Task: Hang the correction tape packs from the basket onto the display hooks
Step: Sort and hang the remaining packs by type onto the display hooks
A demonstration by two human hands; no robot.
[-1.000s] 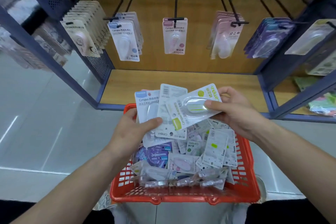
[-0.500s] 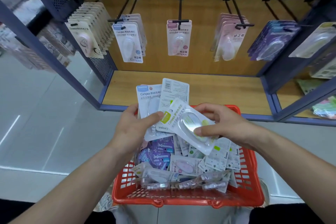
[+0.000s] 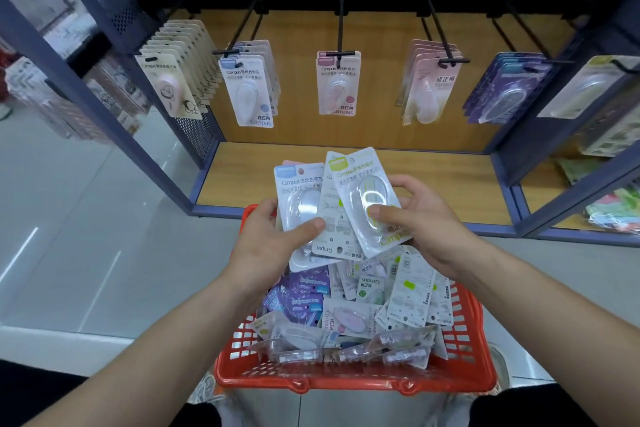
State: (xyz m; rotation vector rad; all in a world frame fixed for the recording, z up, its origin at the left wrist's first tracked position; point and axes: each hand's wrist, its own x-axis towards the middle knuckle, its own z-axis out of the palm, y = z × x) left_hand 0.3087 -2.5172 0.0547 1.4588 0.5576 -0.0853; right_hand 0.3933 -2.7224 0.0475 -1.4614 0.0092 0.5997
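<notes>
Correction tape packs (image 3: 349, 319) in red basket (image 3: 353, 381); several pinched between fingers (image 3: 384, 213) of left hand (image 3: 266, 246), right hand (image 3: 426, 229).

Lighting: bright, even, from overhead. Glossy floor (image 3: 69, 253) carries white streaks of glare (left side). Plastic pack (image 3: 372, 199) fronts glint. Wide-angle lens bows the shelf frame (image 3: 214, 211) at edges; corners look soft.

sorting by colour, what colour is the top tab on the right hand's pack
Lime green tab; head view shows it best.
</notes>
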